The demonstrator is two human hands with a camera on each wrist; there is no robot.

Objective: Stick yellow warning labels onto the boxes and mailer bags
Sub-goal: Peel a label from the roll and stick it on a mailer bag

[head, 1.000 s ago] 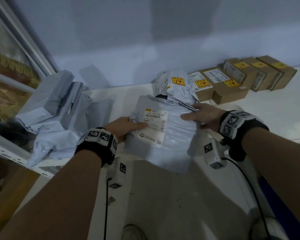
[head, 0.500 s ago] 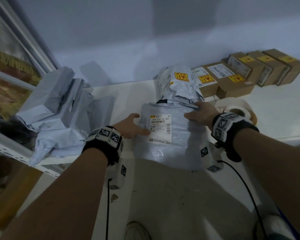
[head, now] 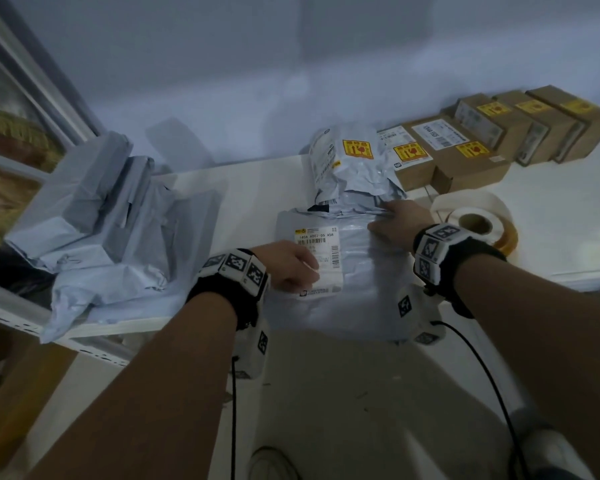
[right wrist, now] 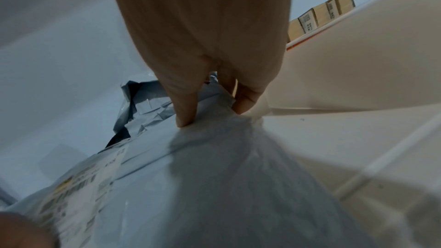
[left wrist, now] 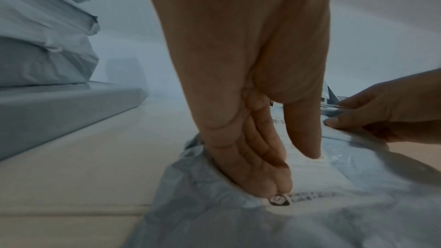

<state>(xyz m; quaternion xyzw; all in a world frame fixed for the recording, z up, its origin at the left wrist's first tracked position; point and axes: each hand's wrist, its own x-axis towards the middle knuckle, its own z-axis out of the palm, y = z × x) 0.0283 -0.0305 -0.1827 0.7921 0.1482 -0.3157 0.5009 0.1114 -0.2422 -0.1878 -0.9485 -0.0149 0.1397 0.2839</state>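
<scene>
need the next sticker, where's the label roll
In the head view the label roll lies on the table at right, just beyond the right hand, in front of the boxes.

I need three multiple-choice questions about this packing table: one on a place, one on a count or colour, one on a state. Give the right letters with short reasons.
1. Where is the label roll?
A. right of the right hand
B. on the bag pile
C. on a box

2. How many cardboard boxes show a yellow label?
A. two
B. five
C. eight

3. The front mailer bag, held by both hands, is:
A. torn open
B. without a yellow warning label
C. hanging in the air

Key: 1 A, the roll lies on the table beside that hand. 2 B, the head view shows five labelled boxes. 3 B, only a white shipping label shows under the left hand.
</scene>
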